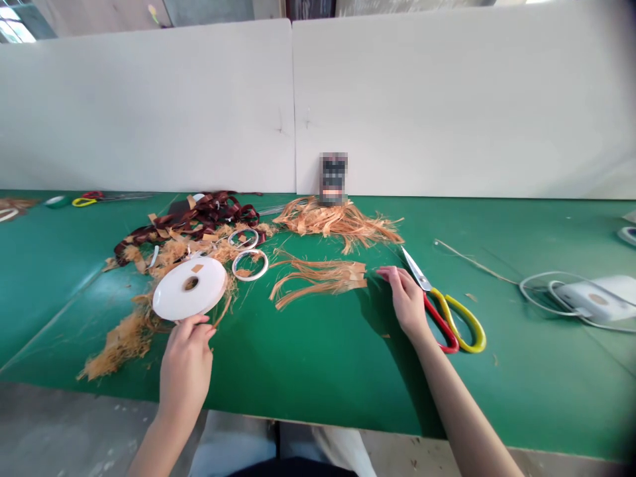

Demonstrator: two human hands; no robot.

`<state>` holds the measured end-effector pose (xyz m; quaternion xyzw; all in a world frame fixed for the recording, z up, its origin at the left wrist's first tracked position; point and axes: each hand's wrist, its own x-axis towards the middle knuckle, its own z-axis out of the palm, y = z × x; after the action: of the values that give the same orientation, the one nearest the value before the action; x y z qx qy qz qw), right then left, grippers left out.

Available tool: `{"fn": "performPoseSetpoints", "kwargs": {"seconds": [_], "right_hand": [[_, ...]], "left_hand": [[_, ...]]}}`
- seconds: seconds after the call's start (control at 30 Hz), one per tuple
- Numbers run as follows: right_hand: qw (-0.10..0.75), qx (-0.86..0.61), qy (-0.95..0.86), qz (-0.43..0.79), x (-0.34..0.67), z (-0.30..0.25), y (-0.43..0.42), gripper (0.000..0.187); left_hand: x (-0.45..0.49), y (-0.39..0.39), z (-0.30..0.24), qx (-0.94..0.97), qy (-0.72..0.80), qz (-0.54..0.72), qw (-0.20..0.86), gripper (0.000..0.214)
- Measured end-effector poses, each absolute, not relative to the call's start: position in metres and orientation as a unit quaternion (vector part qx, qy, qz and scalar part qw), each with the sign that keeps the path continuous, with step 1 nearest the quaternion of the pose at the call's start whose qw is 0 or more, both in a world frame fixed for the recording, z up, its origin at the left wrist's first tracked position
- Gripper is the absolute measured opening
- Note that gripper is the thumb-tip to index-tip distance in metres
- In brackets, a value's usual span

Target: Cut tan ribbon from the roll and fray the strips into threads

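My left hand (pixel 185 366) is closed on the near edge of a large white tape roll (pixel 189 289), holding it tilted above the green table (pixel 308 358). My right hand (pixel 408 301) lies flat on the table, fingers stretched out, its fingertips just right of a bundle of tan strips (pixel 320 277). Scissors (pixel 444 311) with red and yellow handles lie right beside that hand, blades pointing away from me.
A bigger pile of tan strips (pixel 338 222) lies behind, by a blurred object (pixel 332 177). Dark red ribbon (pixel 199 215), tan scraps (pixel 122 341) and two small white rings (pixel 250 264) clutter the left. A white device with cable (pixel 591 298) sits right. White partitions (pixel 447 106) close the back.
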<state>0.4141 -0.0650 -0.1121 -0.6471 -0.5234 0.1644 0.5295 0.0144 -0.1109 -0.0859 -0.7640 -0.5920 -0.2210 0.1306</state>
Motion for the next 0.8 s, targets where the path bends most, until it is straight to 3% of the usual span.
{"fn": "performPoseSetpoints", "kwargs": {"seconds": [0.17, 0.23, 0.4, 0.47, 0.6, 0.8], "right_hand": [[0.48, -0.612, -0.613, 0.14, 0.388, -0.087, -0.083, 0.028], [0.417, -0.568, -0.702, 0.103, 0.359, -0.072, -0.098, 0.036], [0.278, -0.429, -0.846, 0.15, 0.266, -0.063, -0.132, 0.054], [0.27, -0.414, -0.855, 0.157, 0.236, -0.072, -0.135, 0.048], [0.241, -0.447, -0.853, 0.119, 0.205, -0.089, -0.134, 0.007], [0.237, -0.449, -0.856, 0.093, 0.206, -0.09, -0.142, 0.015]], "left_hand": [[0.021, -0.116, -0.08, -0.833, -0.481, -0.235, 0.137, 0.014], [0.025, -0.117, -0.08, -0.851, -0.448, -0.242, 0.129, 0.016], [0.03, -0.115, -0.083, -0.889, -0.377, -0.244, 0.091, 0.021], [0.029, -0.113, -0.081, -0.897, -0.365, -0.239, 0.079, 0.023], [0.023, -0.101, -0.07, -0.91, -0.366, -0.196, 0.007, 0.021], [0.003, -0.067, -0.069, -0.89, -0.438, -0.099, 0.08, 0.033]]}}
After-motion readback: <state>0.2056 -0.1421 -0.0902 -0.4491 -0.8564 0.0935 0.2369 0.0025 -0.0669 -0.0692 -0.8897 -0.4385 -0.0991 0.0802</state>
